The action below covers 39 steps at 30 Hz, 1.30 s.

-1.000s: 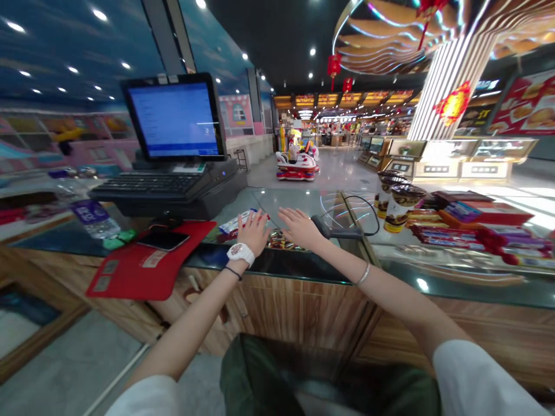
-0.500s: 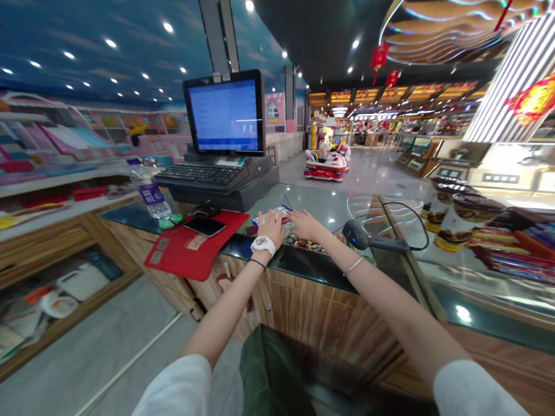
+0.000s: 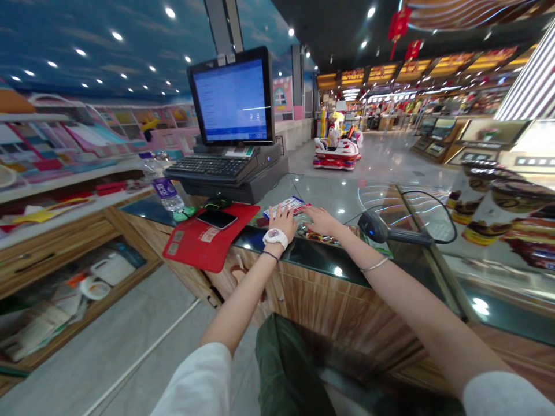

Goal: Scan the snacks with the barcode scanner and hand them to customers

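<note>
Both my hands rest on the glass counter top [image 3: 329,199], side by side. My left hand [image 3: 282,221], with a white watch on the wrist, lies flat with its fingers spread, touching a small white, blue and red packet [image 3: 289,204]. My right hand [image 3: 321,221], a thin bracelet on its wrist, lies flat on several small wrapped sweets [image 3: 318,236]. Neither hand grips anything.
A till with a blue screen [image 3: 233,98] and keyboard [image 3: 208,167] stands at the left. A phone [image 3: 217,218] lies on a red mat [image 3: 203,240]. A barcode scanner [image 3: 375,227] with cable lies right of my hands. Cups [image 3: 498,214] and snack packs stand further right. A water bottle [image 3: 167,193] lies near the keyboard.
The view has swung left and moved closer to the counter. Both hands stay flat on the glass and have drawn closer together.
</note>
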{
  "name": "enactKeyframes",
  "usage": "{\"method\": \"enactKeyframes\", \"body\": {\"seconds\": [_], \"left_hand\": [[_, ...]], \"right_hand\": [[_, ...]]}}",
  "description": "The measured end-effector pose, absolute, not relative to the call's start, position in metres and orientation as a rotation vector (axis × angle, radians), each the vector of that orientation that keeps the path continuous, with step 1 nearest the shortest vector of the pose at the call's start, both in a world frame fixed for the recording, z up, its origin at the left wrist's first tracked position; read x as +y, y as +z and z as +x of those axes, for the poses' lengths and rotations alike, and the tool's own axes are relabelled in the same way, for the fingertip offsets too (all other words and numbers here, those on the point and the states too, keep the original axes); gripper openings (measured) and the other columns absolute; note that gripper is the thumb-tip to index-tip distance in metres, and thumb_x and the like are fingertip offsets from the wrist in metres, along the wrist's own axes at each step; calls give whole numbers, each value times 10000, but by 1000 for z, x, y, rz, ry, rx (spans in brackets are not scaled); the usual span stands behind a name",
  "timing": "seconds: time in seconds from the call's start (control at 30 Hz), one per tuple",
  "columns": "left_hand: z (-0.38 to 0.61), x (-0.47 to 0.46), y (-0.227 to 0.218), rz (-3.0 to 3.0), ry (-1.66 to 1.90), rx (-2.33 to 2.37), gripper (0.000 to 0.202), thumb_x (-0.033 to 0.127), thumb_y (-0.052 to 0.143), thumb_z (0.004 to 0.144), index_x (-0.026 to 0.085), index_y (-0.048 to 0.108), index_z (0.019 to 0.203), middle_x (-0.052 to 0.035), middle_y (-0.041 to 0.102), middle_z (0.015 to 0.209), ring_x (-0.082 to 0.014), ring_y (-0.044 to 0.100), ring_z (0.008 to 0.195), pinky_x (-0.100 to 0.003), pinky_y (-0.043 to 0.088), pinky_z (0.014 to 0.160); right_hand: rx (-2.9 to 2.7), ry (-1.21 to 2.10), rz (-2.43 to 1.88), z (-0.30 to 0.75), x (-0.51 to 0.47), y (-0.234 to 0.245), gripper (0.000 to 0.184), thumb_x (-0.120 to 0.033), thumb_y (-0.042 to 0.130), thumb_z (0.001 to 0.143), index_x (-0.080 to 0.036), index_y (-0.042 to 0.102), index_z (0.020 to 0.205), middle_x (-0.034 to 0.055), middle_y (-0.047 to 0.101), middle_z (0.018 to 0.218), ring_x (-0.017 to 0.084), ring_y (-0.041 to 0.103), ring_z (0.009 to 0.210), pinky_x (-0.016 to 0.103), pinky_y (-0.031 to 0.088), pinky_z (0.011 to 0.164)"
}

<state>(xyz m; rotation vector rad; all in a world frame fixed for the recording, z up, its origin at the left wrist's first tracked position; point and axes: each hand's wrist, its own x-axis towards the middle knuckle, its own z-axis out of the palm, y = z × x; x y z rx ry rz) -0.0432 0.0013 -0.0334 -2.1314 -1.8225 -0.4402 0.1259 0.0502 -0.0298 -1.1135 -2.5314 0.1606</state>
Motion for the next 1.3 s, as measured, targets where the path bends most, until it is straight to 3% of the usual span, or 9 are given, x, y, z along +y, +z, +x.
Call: {"method": "enactKeyframes", "body": {"seconds": [0.17,0.37,0.57,0.77,1.3], "left_hand": [[-43,2,-30,-2140,-447,-1796,416,237,450,943,149,557,1335,-155,661,1285,-323,497,1331,-653,110,1209],[-44,1,-23,-2138,-408,-1807,328,177,470,929,161,601,1230,-137,708,1134,-291,639,1123,-591,207,1204],[-45,0,-19,-2101,-458,-1783,402,88,387,925,171,582,1267,-130,675,1164,-259,624,1147,-497,293,1186],[-38,0,-11,-2161,-578,-1640,430,100,374,941,192,563,1316,-123,656,1201,-260,596,1179,-503,278,1192],[65,1,34,-2356,-705,-1213,384,157,364,983,230,551,1311,-71,646,1198,-217,596,1134,-493,245,1222]], "right_hand": [[-2501,148,-1097,126,50,-29,580,-194,582,870,-184,457,1437,176,437,1532,282,414,1421,598,323,1135],[-2416,162,-1161,132,55,-29,594,-174,580,854,-151,458,1435,169,426,1540,277,428,1412,550,317,1159],[-2353,128,-1153,139,52,-23,605,-166,600,831,-160,474,1422,167,442,1529,276,432,1406,545,319,1158],[-2353,-68,-1035,160,38,-9,622,-144,587,815,-202,478,1424,140,468,1510,265,425,1406,566,261,1186],[-2208,-362,-1078,275,13,17,562,-213,591,846,-229,508,1402,101,589,1354,285,516,1288,561,268,1192]]}}
